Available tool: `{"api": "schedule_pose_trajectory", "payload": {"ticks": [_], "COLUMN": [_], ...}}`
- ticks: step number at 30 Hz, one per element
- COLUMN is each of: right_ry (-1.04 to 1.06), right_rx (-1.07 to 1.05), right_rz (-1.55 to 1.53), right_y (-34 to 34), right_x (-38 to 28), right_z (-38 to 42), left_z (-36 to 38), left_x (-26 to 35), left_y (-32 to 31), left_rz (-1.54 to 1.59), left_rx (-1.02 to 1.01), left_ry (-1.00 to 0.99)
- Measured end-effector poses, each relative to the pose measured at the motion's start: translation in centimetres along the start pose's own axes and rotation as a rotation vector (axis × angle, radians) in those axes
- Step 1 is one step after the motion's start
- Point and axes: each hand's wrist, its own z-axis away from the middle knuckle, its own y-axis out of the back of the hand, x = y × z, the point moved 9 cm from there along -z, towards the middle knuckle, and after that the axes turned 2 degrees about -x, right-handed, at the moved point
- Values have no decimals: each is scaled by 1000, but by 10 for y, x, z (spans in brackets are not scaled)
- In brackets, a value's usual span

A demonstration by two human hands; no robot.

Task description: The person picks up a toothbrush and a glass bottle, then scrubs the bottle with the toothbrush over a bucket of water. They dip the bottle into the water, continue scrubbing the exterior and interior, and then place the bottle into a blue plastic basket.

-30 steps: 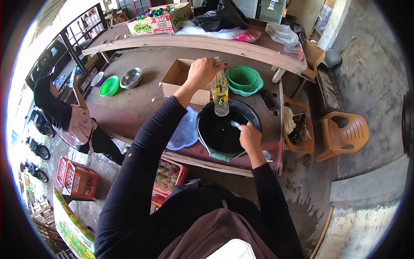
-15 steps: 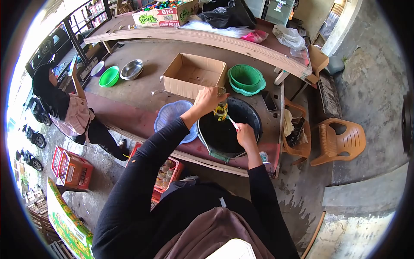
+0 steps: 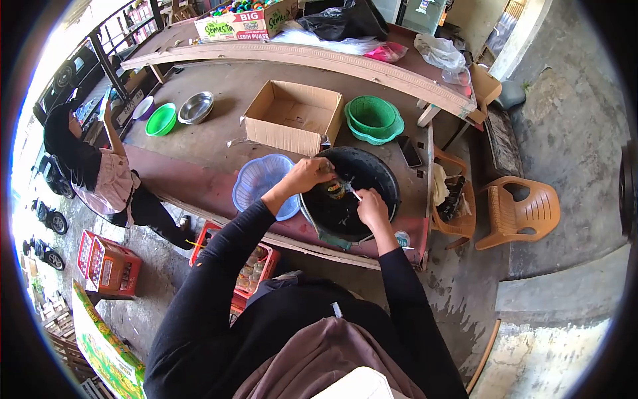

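Grey concrete floor (image 3: 159, 269) stretches around our long table (image 3: 226, 100), where an open cardboard box (image 3: 279, 133) sits behind a black bucket (image 3: 355, 157). At the bucket's mouth, our left hand (image 3: 311, 174) has its fingers closed around a glass bottle (image 3: 336, 191); our right hand (image 3: 373, 208) grips a slim white tool (image 3: 357, 195), perhaps a brush. We seem to be scrubbing, so the next move calls for holding the bottle steady.

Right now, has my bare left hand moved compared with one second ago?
Yes: your bare left hand has moved down toward the round black bucket with the yellow-labelled glass bottle.
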Motion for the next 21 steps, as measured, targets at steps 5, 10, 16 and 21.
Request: {"api": "schedule_pose_trajectory", "payload": {"ticks": [5, 10, 16, 21], "right_ry": [107, 50, 222, 174], "right_rx": [86, 135, 44, 67], "right_rz": [-107, -56, -243, -195], "right_y": [33, 29, 44, 47], "right_x": [-28, 4, -34, -25], "right_z": [14, 9, 19, 29], "left_z": [37, 77, 93, 86], "left_x": [30, 53, 73, 58], "left_y": [-9, -18, -13, -10], "left_rz": [8, -216, -444, -196], "left_rx": [-156, -251, -229, -156], "left_ry": [-326, -527, -649, -493]}}
